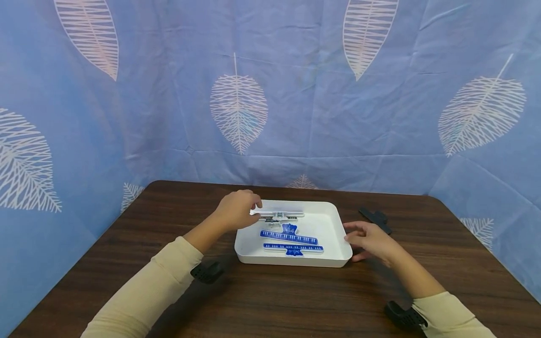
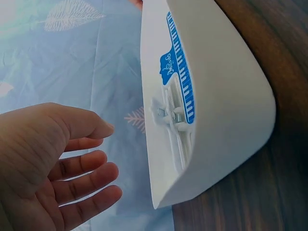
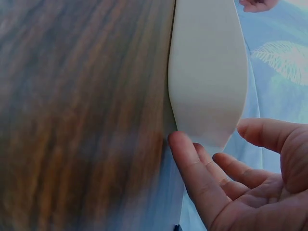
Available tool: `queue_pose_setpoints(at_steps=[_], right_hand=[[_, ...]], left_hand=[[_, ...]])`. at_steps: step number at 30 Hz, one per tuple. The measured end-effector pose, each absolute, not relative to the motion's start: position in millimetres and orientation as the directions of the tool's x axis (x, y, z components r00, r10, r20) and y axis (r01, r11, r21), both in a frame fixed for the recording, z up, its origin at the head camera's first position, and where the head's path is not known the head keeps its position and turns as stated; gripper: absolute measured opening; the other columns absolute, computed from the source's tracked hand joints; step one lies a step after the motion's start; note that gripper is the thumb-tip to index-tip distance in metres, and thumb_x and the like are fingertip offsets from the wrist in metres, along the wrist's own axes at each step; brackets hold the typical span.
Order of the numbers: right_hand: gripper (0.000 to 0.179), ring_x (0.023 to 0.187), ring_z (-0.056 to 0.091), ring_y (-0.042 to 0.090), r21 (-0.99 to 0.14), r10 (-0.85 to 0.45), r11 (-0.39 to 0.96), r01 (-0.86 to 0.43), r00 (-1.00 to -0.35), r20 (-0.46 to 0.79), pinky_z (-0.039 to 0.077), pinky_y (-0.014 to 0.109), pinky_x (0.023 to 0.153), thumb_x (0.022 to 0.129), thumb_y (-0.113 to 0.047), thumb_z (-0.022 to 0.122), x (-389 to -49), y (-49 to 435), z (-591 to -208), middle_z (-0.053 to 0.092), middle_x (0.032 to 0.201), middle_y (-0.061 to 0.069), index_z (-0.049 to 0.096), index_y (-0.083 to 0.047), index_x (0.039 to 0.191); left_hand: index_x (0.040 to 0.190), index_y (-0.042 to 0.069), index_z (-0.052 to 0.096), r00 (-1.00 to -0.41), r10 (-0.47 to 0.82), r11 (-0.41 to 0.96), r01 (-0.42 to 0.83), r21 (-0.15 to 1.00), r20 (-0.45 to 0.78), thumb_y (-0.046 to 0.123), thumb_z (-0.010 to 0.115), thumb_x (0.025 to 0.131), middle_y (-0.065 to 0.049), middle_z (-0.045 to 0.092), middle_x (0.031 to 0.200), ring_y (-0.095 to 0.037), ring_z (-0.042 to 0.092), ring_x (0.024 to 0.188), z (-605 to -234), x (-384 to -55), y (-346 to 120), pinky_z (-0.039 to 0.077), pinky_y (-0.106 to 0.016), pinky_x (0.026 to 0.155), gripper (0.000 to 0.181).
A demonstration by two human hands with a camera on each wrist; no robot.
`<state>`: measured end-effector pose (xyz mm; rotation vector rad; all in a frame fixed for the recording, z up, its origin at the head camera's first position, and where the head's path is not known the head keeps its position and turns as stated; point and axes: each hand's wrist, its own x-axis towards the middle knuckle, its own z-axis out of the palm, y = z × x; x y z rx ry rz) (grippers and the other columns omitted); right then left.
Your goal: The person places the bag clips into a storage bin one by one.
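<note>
A shallow white tray (image 1: 331, 230) sits on the table, holding two blue clips with piano-key bars, an upper clip (image 1: 289, 236) and a lower clip (image 1: 293, 249). Behind these, at the tray's back left, lie clear and black-and-white clips (image 1: 279, 217). My left hand (image 1: 237, 210) hovers over the tray's left end, its fingers loosely bent with nothing between them. At the opposite end, my right hand (image 1: 372, 240) has its fingertips right at the tray's outer wall (image 3: 209, 72), thumb near the rim and fingers lower down.
On the dark wooden table (image 1: 270, 300), a black clip (image 1: 376, 219) lies beyond my right hand. A blue cloth (image 1: 296, 117) with white leaf prints hangs behind the table's back edge. Dark bands are on both wrists.
</note>
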<state>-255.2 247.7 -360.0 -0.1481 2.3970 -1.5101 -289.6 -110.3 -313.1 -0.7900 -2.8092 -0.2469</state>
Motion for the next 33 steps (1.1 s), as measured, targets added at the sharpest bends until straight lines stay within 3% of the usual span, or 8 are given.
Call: queue_pose_setpoints(at_steps=[13,26,33], right_hand=[[0.049,0.094,0.066,0.030,-0.840,-0.277,0.541,-0.033,-0.950,-0.141,0.058,0.044,0.068,0.094,-0.012,0.064,-248.7,253.6,-352.7,0.062,0.113,0.023,0.046,0.012,0.132],[0.044,0.094,0.065,0.030,-0.756,-0.306,0.635,-0.159,-0.950,-0.057,0.058,0.040,0.067,0.091,-0.012,0.068,-243.2,257.4,-345.1,0.061,0.114,0.026,0.053,0.010,0.127],[0.036,0.084,0.065,0.025,-0.591,-0.342,0.733,-0.337,-0.933,0.108,0.056,0.034,0.061,0.089,-0.011,0.071,-239.8,258.5,-345.4,0.066,0.105,0.019,0.060,0.007,0.119]], left_hand=[[0.100,0.010,0.074,-0.863,0.415,0.862,0.475,0.179,0.288,0.020,0.077,0.081,0.000,0.060,0.080,-0.013,0.051,0.065,-316.8,-281.6,-134.1,0.045,-0.029,0.056,0.022],[0.092,0.009,0.072,-0.866,0.312,0.852,0.437,0.288,0.391,0.020,0.078,0.080,-0.002,0.062,0.083,-0.015,0.056,0.071,-320.0,-273.2,-163.6,0.051,-0.035,0.065,0.018],[0.092,0.007,0.071,-0.877,0.288,0.810,0.437,0.391,0.384,0.019,0.077,0.081,0.000,0.062,0.081,-0.015,0.057,0.073,-325.5,-268.3,-171.8,0.051,-0.035,0.066,0.017]])
